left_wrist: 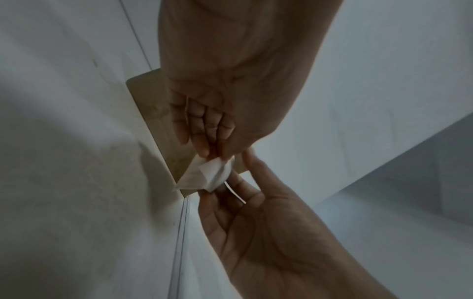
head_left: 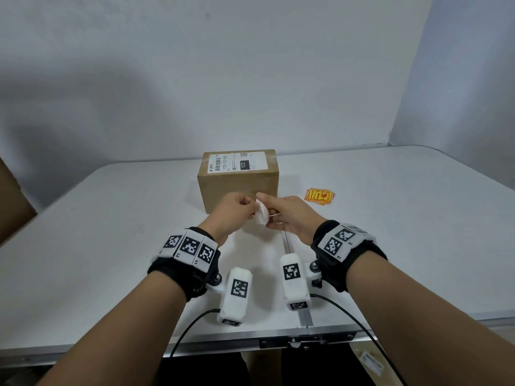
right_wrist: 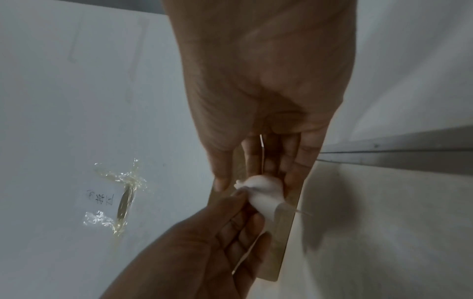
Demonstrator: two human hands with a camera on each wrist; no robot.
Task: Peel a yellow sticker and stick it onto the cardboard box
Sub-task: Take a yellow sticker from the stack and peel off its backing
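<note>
My left hand (head_left: pixel 237 207) and right hand (head_left: pixel 287 211) pinch white backing (head_left: pixel 262 215) | box (head_left: pixel 238 181) on white table (head_left: pixel 111 218) | stickers (head_left: pixel 320 196) right | pale wall (head_left: pixel 250 65)

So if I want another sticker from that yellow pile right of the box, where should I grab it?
Probably pinch the near corner of the top sticker in the yellow pile, coming from above on the right hand's side. The pile lies flat and fanned on the table, so edges overhang.
</note>
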